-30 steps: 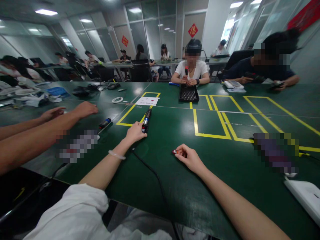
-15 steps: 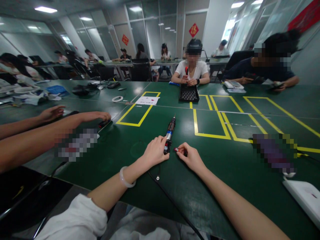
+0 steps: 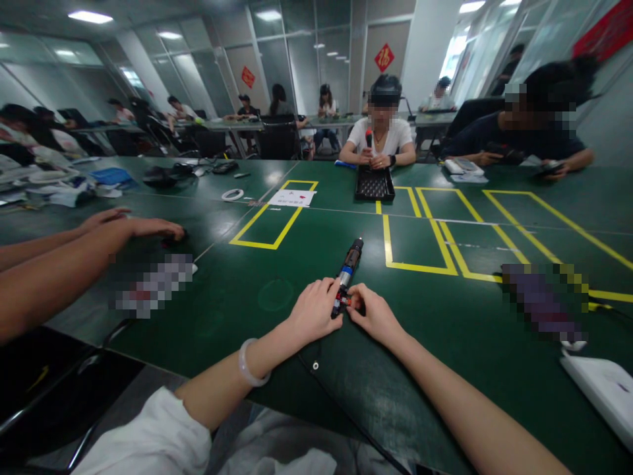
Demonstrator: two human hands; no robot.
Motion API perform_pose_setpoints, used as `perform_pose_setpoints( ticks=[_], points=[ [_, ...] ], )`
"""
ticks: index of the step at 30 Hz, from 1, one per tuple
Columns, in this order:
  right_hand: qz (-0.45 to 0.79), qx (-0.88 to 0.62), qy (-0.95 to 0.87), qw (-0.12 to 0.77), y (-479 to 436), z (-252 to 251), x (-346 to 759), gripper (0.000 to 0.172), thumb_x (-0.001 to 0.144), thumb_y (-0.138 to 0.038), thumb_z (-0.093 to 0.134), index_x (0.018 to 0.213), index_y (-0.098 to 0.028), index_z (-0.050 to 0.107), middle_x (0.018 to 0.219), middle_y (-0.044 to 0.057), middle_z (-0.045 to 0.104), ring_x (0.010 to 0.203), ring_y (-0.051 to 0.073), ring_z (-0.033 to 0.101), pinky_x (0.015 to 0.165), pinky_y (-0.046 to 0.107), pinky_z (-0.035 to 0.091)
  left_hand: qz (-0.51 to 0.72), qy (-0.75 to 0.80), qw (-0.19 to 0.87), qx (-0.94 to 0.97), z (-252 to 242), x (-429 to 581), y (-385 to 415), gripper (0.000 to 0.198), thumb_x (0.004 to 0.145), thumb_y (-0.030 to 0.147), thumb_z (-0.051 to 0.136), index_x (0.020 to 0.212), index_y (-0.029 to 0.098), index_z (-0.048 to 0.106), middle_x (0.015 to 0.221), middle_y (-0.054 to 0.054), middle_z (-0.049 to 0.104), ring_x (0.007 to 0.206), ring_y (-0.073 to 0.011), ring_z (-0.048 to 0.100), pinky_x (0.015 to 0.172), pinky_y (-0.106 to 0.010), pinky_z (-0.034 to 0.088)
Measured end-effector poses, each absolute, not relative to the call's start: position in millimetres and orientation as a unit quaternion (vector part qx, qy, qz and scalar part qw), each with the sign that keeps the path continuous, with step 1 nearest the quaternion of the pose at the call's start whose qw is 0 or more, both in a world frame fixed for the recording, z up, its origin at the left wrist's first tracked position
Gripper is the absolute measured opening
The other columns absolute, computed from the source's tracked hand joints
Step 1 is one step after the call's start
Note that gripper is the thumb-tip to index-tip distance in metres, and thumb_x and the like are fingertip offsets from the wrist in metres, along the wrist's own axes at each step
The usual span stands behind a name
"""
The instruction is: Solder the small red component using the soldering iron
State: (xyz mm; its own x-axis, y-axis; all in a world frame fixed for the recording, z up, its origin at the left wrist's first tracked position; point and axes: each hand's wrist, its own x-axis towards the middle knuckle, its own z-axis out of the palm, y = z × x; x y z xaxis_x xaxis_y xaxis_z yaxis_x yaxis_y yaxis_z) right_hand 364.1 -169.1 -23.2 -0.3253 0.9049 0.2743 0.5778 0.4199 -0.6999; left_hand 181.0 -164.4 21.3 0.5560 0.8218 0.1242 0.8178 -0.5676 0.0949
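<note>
My left hand (image 3: 316, 305) is closed around the back end of an electric screwdriver (image 3: 349, 270). Its dark nose points away from me and slightly right, and a silver and blue band shows at mid-body. Between the thumb and fingertips of my right hand (image 3: 372, 309) is a small red-orange part (image 3: 344, 301), up against the right side of the screwdriver's back end. Fingers partly cover it, so I cannot tell whether it is seated. A black cable (image 3: 341, 410) runs from below my left hand toward me, with a small metal ring (image 3: 315, 365) beside it.
Yellow tape rectangles (image 3: 420, 268) mark the green table (image 3: 277, 349). Ahead, a person sits behind a black tray (image 3: 374, 185). Another person's arms (image 3: 113, 244) reach in from the left. A white device (image 3: 601, 389) lies at the right edge, near a blurred purple object (image 3: 541, 300).
The screwdriver has swung its nose to the right and come nearer to me. The red-orange part, earlier apart from it, is now against it. At left, the other person's hand has drawn back left.
</note>
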Motion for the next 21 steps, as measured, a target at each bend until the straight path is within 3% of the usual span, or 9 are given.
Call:
perform_pose_setpoints(
  ticks=[6,13,17,21],
  points=[
    [0.232,-0.448,-0.795,0.337,-171,-21,366,0.019,0.081,-0.008,0.05,0.095,-0.02,0.057,0.083,0.003,0.062,0.078,0.018,0.057,0.075,0.031,0.045,0.086,0.477,-0.001,0.875,20,183,-167,0.065,0.081,0.04,0.054,0.14,0.022,0.033,0.122,-0.013,0.05,0.107,-0.0284,0.052,0.093,-0.042,0.041],
    [0.23,-0.428,-0.803,0.346,-173,-23,365,0.027,0.083,-0.008,0.048,0.105,-0.02,0.057,0.096,0.006,0.064,0.088,0.02,0.058,0.082,0.034,0.047,0.072,0.522,-0.007,0.85,17,191,-159,0.059,0.087,0.053,0.045,0.137,0.021,0.039,0.111,-0.015,0.053,0.097,-0.0284,0.056,0.077,-0.04,0.046],
    [0.239,-0.428,-0.797,0.352,-173,-22,366,0.038,0.083,-0.009,0.048,0.119,-0.022,0.052,0.102,0.006,0.062,0.092,0.02,0.058,0.085,0.036,0.047,0.08,0.519,-0.025,0.851,13,185,-152,0.062,0.089,0.052,0.045,0.142,0.022,0.033,0.114,-0.013,0.052,0.101,-0.0264,0.053,0.079,-0.037,0.045],
    [0.253,-0.435,-0.788,0.354,-173,-20,368,0.034,0.085,-0.011,0.049,0.117,-0.022,0.052,0.099,0.005,0.062,0.086,0.018,0.06,0.084,0.034,0.048,0.069,0.519,-0.048,0.85,11,171,-140,0.067,0.087,0.05,0.05,0.145,0.022,0.029,0.12,-0.012,0.05,0.104,-0.0263,0.051,0.083,-0.036,0.043]
  ],
)
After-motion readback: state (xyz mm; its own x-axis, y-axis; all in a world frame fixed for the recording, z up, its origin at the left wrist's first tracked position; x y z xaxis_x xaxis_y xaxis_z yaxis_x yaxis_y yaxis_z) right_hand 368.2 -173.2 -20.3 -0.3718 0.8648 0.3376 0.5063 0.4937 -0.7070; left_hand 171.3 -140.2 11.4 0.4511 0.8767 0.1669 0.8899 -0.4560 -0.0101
